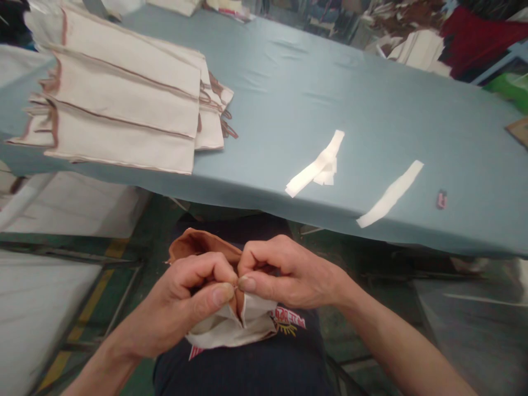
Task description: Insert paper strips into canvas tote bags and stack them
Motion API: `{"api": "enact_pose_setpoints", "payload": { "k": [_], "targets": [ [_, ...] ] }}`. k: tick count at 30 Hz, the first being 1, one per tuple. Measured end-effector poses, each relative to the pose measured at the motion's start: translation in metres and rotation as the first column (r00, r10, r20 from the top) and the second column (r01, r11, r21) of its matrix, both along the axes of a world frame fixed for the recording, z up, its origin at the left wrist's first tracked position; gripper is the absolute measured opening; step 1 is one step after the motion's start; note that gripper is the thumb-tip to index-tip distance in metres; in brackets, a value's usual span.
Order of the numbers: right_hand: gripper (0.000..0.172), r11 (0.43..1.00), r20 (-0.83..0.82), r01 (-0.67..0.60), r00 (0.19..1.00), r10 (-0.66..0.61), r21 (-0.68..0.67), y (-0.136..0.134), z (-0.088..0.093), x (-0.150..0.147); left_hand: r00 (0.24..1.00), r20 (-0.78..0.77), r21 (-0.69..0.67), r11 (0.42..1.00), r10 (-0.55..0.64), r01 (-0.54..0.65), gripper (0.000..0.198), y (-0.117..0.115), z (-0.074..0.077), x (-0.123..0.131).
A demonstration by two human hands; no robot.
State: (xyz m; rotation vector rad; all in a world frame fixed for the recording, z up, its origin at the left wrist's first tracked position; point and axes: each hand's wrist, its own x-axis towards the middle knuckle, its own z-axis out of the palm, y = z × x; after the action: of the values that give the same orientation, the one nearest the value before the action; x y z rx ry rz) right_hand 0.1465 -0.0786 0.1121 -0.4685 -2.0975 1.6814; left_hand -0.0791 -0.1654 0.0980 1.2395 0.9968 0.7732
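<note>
A cream fabric piece with a brown inner side is bunched up over my lap. My left hand pinches its edge between thumb and forefinger. Right beside it, my right hand pinches the same edge, the two thumb tips almost meeting. Below the fingertips the cloth hangs in a V-shaped fold that shows brown inside. Whether something small sits between the fingertips is hidden. The brown side rises behind my left hand.
Ahead stands a table with a blue-grey cover. Stacked cream fabric pieces with brown edging lie at its left. White strips, another white strip and a small pink object lie near its front edge.
</note>
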Motion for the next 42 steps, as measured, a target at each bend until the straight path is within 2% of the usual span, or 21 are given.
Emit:
{"api": "enact_pose_setpoints", "payload": {
  "k": [5,8,11,13,15,17,18,19,23,24,26,29,31,32,33,34,38,40,42],
  "targets": [
    [0.019,0.994,0.028,0.021,0.999,-0.024,0.11,0.0,0.001,0.004,0.992,-0.124,0.095,0.995,-0.029,0.041,0.035,0.006,0.006,0.0],
    [0.018,0.992,0.038,0.0,0.999,-0.005,0.128,-0.001,0.005,0.006,0.975,-0.221,0.199,0.978,-0.023,0.068,0.028,0.008,0.011,0.0],
    [0.015,0.969,0.09,0.04,0.994,-0.064,0.244,-0.006,0.008,0.005,0.939,-0.337,0.377,0.924,0.07,0.067,0.025,0.009,0.015,0.006],
    [0.013,0.893,0.126,0.123,0.973,-0.196,0.432,-0.011,0.007,0.001,0.899,-0.402,0.496,0.867,0.176,0.052,0.025,0.009,0.016,0.012],
    [0.014,0.765,0.121,0.201,0.932,-0.341,0.611,-0.016,0.006,-0.004,0.854,-0.449,0.567,0.823,0.263,0.045,0.026,0.01,0.019,0.017],
    [0.016,0.67,0.089,0.254,0.897,-0.433,0.698,-0.02,0.003,-0.007,0.824,-0.48,0.591,0.805,0.302,0.049,0.026,0.012,0.022,0.02],
    [0.016,0.652,0.068,0.28,0.888,-0.455,0.705,-0.021,0.002,-0.008,0.815,-0.487,0.596,0.802,0.314,0.047,0.027,0.012,0.023,0.02],
    [0.016,0.659,0.048,0.298,0.89,-0.453,0.69,-0.021,0.0,-0.008,0.812,-0.489,0.597,0.801,0.318,0.046,0.027,0.013,0.025,0.02],
    [0.019,0.767,-0.02,0.277,0.945,-0.326,0.579,-0.016,-0.006,-0.001,0.803,-0.514,0.593,0.802,0.302,0.078,0.028,0.014,0.025,0.015],
    [0.022,0.768,-0.026,0.263,0.952,-0.306,0.584,-0.015,-0.007,0.001,0.791,-0.532,0.599,0.795,0.303,0.098,0.028,0.014,0.023,0.013],
    [0.027,0.707,-0.036,0.263,0.947,-0.319,0.657,-0.014,-0.007,0.004,0.754,-0.566,0.638,0.756,0.334,0.144,0.028,0.013,0.018,0.011],
    [0.034,0.511,-0.062,0.269,0.921,-0.385,0.817,-0.015,-0.002,0.004,0.692,-0.557,0.746,0.643,0.459,0.174,0.029,0.013,0.011,0.011],
    [0.038,0.427,-0.085,0.267,0.913,-0.398,0.864,-0.016,0.004,0.004,0.644,-0.52,0.803,0.578,0.562,0.144,0.027,0.013,0.009,0.012],
    [0.038,0.422,-0.093,0.274,0.911,-0.402,0.864,-0.017,0.006,0.004,0.628,-0.504,0.817,0.564,0.593,0.123,0.025,0.013,0.009,0.013],
    [0.037,0.443,-0.098,0.291,0.908,-0.408,0.848,-0.017,0.008,0.005,0.624,-0.496,0.819,0.564,0.604,0.104,0.022,0.013,0.01,0.013],
    [0.034,0.487,-0.094,0.309,0.904,-0.416,0.817,-0.017,0.008,0.007,0.634,-0.493,0.814,0.574,0.596,0.094,0.02,0.013,0.012,0.013],
    [0.026,0.682,-0.02,0.336,0.905,-0.426,0.65,-0.016,0.001,0.012,0.745,-0.522,0.715,0.69,0.415,0.116,0.015,0.016,0.019,0.008],
    [0.023,0.725,-0.011,0.333,0.912,-0.41,0.602,-0.015,-0.004,0.012,0.778,-0.528,0.648,0.753,0.34,0.111,0.011,0.018,0.02,0.005],
    [0.022,0.744,-0.017,0.335,0.917,-0.399,0.579,-0.013,-0.008,0.011,0.794,-0.531,0.589,0.802,0.297,0.094,0.008,0.019,0.021,0.003]
  ]
}}
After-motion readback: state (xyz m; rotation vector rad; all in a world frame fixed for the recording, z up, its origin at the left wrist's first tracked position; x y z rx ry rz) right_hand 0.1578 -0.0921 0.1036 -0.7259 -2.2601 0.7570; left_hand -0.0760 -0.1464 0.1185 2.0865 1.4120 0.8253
